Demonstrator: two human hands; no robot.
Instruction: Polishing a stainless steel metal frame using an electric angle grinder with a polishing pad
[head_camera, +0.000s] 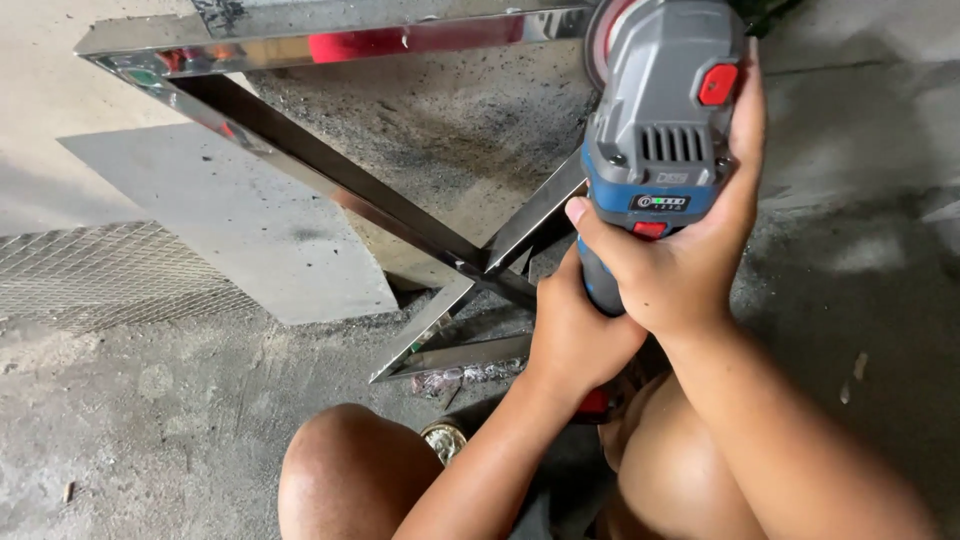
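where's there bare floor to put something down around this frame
Bare concrete shows lower left, between the wire mesh, the flat slab and the knee, and on the right beyond the right hand. It is crowded in the middle, where both hands grip the grinder over the crossed steel frame.

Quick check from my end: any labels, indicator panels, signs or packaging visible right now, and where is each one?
Indicator panel: on the angle grinder body, just above the right hand; small black rectangle with a row of green lights.
Badge: on the grey housing under the vent slots; small grey rectangle, too small to make out.
No packages or signs in view.
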